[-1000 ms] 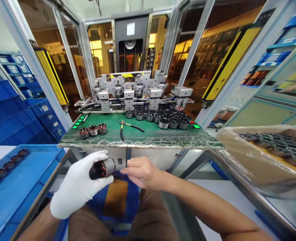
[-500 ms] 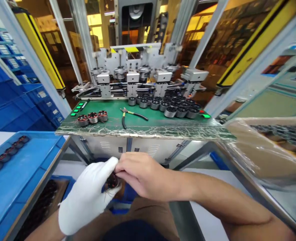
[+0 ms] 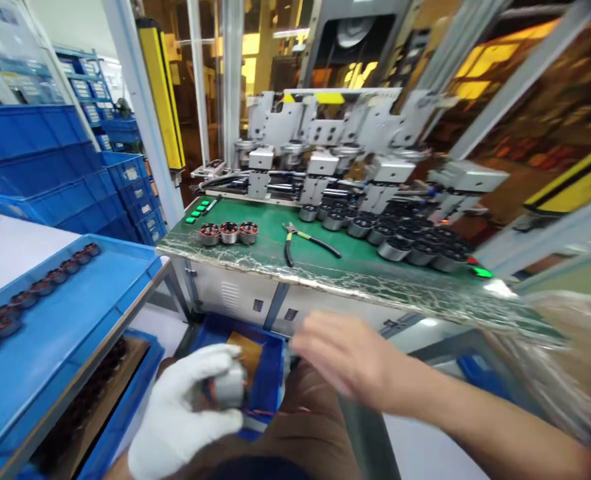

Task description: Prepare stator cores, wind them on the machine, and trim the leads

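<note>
Part in left glove, right hand off it

Left hand (image 3: pixel 188 408), white-gloved, has thumb and fingers clamped round a cylindrical part (image 3: pixel 229 385), grey outer wall facing the right hand. Part is in the air above the lap, in front of the blue bin (image 3: pixel 274 381) under the bench; motion blur, fine detail lost. Right hand (image 3: pixel 343 357) is bare, blurred, well apart from left; can't tell if the fingers pinch anything.

Green bench (image 3: pixel 270 217), left end: three copper-wound parts (image 3: pixel 229 233) in a row. Beside them, pliers (image 3: pixel 290 231), handles spread. Right end: cluster of dark-topped parts (image 3: pixel 394 249), packed close, in front of the machine fixture (image 3: pixel 333 137). Blue tray (image 3: pixel 110 287), left of the bench, has a line of wound parts (image 3: pixel 41 287) along its far side.
</note>
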`<state>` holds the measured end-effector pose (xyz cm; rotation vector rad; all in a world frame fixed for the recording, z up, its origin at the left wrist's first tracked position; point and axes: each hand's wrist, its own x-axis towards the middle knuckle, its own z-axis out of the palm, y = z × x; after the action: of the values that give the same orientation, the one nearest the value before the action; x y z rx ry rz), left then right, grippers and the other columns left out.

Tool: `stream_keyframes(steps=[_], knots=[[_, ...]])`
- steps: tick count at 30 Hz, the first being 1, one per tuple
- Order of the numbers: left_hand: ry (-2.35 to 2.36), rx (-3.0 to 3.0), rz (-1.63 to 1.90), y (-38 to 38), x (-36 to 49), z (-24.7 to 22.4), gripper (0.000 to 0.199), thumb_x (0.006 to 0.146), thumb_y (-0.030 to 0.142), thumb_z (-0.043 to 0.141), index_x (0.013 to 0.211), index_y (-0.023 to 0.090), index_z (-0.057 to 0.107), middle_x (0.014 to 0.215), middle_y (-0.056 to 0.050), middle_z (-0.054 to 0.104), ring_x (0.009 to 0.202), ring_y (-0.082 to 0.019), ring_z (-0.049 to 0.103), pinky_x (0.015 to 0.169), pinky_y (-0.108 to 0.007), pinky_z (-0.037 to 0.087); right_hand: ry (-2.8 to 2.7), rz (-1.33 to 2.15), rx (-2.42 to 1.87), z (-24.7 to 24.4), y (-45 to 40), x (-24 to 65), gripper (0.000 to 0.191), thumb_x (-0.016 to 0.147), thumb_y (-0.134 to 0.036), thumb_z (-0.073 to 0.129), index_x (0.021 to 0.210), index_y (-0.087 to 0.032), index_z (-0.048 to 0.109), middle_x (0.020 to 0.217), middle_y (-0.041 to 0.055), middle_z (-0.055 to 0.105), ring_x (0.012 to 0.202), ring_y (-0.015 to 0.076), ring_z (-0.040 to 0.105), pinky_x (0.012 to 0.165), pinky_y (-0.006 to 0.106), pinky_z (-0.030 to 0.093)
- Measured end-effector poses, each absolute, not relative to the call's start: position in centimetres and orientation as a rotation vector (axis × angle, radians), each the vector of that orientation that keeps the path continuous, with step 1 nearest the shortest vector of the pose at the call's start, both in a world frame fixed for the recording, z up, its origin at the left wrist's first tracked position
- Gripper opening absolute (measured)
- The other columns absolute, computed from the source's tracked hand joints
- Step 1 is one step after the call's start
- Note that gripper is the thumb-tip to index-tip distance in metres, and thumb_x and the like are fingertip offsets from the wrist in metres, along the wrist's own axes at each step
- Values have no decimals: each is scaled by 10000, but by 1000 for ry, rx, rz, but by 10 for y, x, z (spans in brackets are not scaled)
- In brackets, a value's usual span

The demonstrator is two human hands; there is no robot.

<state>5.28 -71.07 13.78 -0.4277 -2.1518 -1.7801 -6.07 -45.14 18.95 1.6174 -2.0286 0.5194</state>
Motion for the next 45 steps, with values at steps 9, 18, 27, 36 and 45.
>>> stream_keyframes(steps=[9,18,27,36,45], knots=[[-2116,126,-1882,-710,24,109,536,767,293,779,1273,233,610,1337,-73,643,1172,-229,646,998,-296,541,-2679,521,380,171,-474,-187,915,827,-654,643,1475,-65,380,1497,283,336,1400,424,311,1120,593,292],[-1953,125,-2051,-713,34,108,506,826,399,699,1272,181,595,1333,-157,624,1117,-302,661,839,-349,616,-2907,487,866,188,-417,-185,708,862,-470,661,1403,-53,475,1352,214,550,1239,337,550,1046,443,460],[-1936,-34,-1868,-698,35,103,428,836,214,703,1254,252,621,1285,-71,668,1152,-212,653,974,-289,556,-2396,351,1143,127,-387,-82,624,805,-131,534,1415,-82,413,1245,231,509,1140,353,522,895,529,515],[-1936,-252,-1712,-685,33,110,531,777,51,715,1260,253,625,1279,-46,662,1196,-184,624,1016,-266,534,-2237,1789,1264,79,-467,26,756,703,-75,519,1439,-160,364,1093,128,569,1007,220,589,881,357,545],[-1983,-219,-1626,-689,38,106,546,788,63,708,1296,238,608,1272,-75,657,1185,-209,622,1011,-324,547,-2209,1751,1336,86,-479,23,807,675,-114,501,1468,-117,351,1173,155,584,1058,232,604,881,312,537]])
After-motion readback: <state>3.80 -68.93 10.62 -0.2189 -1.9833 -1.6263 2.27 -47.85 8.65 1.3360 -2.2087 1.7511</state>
